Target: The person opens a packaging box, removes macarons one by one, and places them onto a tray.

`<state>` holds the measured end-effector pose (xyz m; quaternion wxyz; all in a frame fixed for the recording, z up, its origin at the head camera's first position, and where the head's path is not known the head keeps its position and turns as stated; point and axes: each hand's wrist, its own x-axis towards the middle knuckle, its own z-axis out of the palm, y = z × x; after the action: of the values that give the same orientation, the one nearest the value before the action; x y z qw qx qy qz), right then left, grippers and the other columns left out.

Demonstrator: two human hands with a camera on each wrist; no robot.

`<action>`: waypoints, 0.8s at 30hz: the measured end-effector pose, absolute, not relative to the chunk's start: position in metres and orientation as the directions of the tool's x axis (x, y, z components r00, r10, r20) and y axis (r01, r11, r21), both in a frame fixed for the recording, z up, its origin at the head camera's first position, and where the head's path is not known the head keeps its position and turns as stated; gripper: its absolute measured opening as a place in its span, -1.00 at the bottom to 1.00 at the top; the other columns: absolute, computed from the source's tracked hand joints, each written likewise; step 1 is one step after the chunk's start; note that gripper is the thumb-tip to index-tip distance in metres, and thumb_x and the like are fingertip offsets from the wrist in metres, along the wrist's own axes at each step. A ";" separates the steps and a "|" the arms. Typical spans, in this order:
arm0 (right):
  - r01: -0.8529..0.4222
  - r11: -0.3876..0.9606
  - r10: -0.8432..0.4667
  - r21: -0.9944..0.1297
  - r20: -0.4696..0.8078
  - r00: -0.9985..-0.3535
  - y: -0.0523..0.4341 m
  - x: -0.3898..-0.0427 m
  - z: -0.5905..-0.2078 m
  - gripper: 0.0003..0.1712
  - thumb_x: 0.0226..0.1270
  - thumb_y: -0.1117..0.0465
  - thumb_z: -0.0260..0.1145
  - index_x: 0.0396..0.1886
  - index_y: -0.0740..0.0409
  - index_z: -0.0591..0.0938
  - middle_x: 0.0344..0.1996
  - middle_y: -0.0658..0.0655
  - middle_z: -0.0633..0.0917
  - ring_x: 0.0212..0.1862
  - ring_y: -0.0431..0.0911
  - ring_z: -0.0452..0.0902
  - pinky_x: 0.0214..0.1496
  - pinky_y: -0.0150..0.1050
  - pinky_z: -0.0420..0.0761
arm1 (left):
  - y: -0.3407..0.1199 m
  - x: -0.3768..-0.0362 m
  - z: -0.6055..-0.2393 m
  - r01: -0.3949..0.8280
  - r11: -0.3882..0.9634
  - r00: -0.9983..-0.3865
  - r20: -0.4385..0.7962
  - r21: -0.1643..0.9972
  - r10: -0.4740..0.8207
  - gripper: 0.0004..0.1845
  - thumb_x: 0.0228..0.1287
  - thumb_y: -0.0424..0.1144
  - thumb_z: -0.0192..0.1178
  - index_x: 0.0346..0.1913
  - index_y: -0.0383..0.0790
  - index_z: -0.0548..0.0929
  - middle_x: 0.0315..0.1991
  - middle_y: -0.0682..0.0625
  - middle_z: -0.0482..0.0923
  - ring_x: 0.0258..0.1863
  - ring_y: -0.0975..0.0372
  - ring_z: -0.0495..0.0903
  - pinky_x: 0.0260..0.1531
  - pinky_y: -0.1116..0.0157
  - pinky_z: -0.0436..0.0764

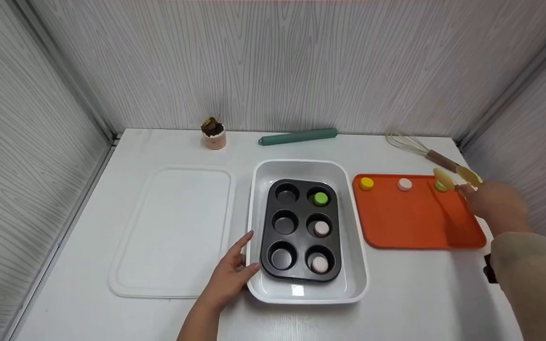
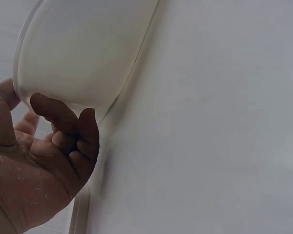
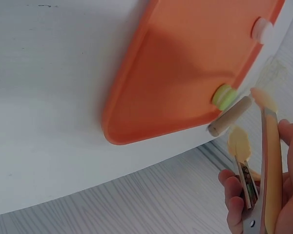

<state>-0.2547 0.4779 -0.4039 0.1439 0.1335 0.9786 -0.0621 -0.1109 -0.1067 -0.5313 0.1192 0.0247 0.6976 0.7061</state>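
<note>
1. Green macaron (image 1: 440,186) sits at the far right corner of the orange tray (image 1: 415,222), w/ the pale tips of the tongs (image 1: 450,179) right over it, jaws apart, not yet closed on it.
2. Right hand (image 1: 493,203) is curled round the tongs' handles, gripping them; nothing caught between the tips.
3. Step, as I read it: the pick-up of the green one, approach done, squeeze not yet made. Next move would need the tips lowered either side of it, then a gentle close so it doesn't pop out.
4. Also on the tray: yellow macaron (image 1: 367,183) and pink macaron (image 1: 404,184), apart from each other along the far edge.
5. Muffin tin (image 1: 301,229) lies inside the white dish (image 1: 356,265); right column filled, left column's three cups empty.
6. Left hand (image 1: 232,274) rests against the dish's near-left corner, fingers loosely bent on the rim.
7. Right wrist view alone shows the gap between tips and macaron, plus the whisk handle (image 3: 229,123) end just beside the tray; head view alone shows the tin's cups. Left wrist view gives only the dish wall and surface (image 2: 210,122).
</note>
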 end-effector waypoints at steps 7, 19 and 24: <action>0.266 0.952 0.237 -0.152 -0.186 -0.954 0.461 -0.241 -0.404 0.06 0.54 -0.51 -0.12 -0.10 0.54 0.59 -0.30 0.43 0.61 -0.34 0.24 0.53 -0.52 -0.05 0.51 | -0.107 -0.110 -0.532 -0.130 0.015 -0.971 -0.131 0.991 0.199 -0.16 0.47 -0.34 0.30 0.69 -0.19 0.14 -0.08 -0.30 0.71 -0.24 -0.06 0.78 -0.28 0.19 0.74; 0.143 0.930 0.178 -0.338 0.073 -0.981 0.408 -0.193 -0.413 -0.11 0.50 -0.49 0.10 -0.04 0.35 0.62 -0.38 0.31 0.66 -0.39 0.18 0.54 -0.50 -0.07 0.42 | -0.105 -0.110 -0.530 -0.141 0.030 -0.970 -0.144 0.990 0.196 -0.13 0.46 -0.35 0.31 0.70 -0.16 0.12 -0.09 -0.29 0.70 -0.27 0.00 0.76 -0.35 0.22 0.72; 0.087 0.931 0.133 -0.354 0.107 -0.985 0.383 -0.178 -0.402 -0.18 0.45 -0.50 0.18 -0.18 0.26 0.56 -0.55 0.14 0.50 -0.49 0.07 0.44 -0.52 -0.11 0.34 | -0.104 -0.111 -0.531 -0.134 0.042 -0.972 -0.139 0.990 0.188 -0.14 0.45 -0.35 0.32 0.70 -0.16 0.14 -0.15 -0.28 0.70 -0.37 0.06 0.72 -0.43 0.27 0.66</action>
<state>-0.1783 0.3826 -0.4019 -0.0647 0.0563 0.9805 -0.1770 -0.1113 -0.1041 -0.5306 0.1164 0.0192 0.7122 0.6920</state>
